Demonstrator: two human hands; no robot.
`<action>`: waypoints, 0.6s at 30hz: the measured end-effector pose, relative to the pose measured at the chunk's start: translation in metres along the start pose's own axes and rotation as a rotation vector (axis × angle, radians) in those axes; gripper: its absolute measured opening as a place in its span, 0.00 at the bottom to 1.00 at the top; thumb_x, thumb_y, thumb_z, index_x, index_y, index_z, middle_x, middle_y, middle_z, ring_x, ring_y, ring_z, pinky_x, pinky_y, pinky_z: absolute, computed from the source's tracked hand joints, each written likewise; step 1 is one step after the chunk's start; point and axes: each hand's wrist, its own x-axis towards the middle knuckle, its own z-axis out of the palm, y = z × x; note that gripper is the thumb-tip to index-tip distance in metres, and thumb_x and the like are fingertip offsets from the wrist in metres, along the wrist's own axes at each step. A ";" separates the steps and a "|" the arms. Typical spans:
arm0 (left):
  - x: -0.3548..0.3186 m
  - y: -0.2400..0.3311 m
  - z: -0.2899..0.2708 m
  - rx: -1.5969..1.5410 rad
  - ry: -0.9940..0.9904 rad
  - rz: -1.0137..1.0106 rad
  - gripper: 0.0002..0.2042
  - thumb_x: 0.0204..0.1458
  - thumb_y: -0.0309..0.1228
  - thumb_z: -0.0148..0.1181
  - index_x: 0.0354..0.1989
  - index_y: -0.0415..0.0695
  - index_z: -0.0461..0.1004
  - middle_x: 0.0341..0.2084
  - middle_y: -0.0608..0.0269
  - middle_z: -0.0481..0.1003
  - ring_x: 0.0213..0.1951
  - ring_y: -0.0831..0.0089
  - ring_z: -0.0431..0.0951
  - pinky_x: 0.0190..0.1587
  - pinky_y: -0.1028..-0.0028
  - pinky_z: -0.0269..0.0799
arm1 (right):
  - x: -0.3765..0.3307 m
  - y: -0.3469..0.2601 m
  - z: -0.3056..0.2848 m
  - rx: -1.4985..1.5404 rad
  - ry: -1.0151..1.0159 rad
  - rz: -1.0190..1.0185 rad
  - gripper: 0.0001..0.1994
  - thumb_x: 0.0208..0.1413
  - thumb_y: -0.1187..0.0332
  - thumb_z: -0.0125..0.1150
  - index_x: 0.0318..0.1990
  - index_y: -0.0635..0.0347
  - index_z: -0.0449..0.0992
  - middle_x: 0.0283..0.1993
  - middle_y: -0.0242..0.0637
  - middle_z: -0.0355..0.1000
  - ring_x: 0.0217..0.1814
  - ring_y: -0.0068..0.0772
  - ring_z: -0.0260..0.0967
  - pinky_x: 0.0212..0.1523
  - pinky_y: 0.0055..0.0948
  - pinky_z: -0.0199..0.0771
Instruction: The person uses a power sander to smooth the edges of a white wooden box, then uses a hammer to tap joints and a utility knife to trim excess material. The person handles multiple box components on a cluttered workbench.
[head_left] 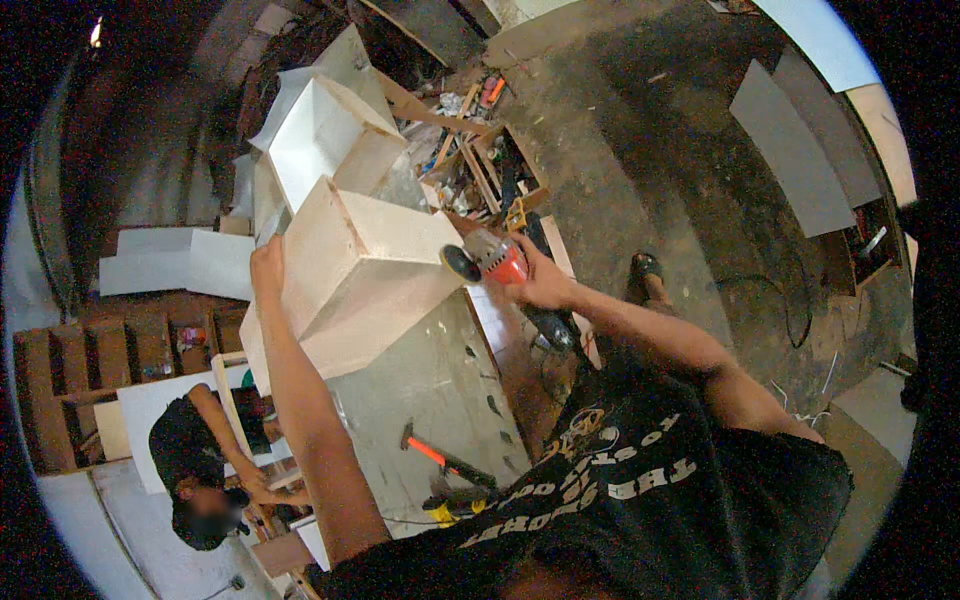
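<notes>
Fingers wrapped on a grinder, palm on a box.

Right hand [538, 283] fingers are curled shut around a red-bodied grinder [490, 259], its dark round disc at the box's [355, 275] right edge. Left hand [266, 268] lies flat against the box's left face, fingers hidden. Box is pale raw plywood, square-cornered, resting on a dusty grey bench [430, 390]; an orange-handled hammer [440, 460] lies below it.

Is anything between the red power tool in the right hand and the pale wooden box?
Nothing visible. The red power tool in the right hand has its disc at the pale wooden box, which the left hand steadies.
</notes>
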 end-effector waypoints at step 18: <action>-0.006 -0.002 0.000 -0.126 -0.026 -0.040 0.28 0.61 0.46 0.51 0.29 0.24 0.72 0.18 0.47 0.72 0.26 0.63 0.71 0.36 0.60 0.66 | -0.009 0.047 -0.005 0.019 0.116 0.186 0.55 0.42 0.61 0.77 0.76 0.57 0.46 0.59 0.48 0.74 0.57 0.44 0.75 0.61 0.37 0.73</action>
